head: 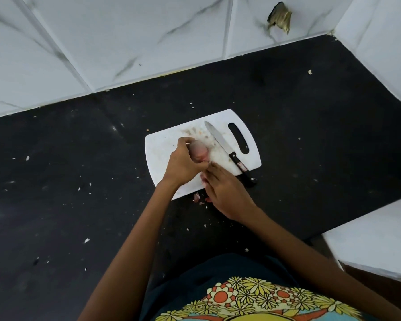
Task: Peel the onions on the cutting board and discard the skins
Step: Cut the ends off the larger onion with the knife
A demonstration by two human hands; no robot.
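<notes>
A white cutting board lies on the black counter. My left hand grips a pale pink onion just above the board's middle. Close below it, my right hand has its fingertips at the onion's lower end, and pinkish skin shows under its fingers. Loose bits of onion skin lie on the counter just off the board's near edge.
A black-handled knife lies diagonally across the board's right side, its handle overhanging the near edge. Small white scraps are scattered over the black counter. White marbled tile walls stand behind and at the right.
</notes>
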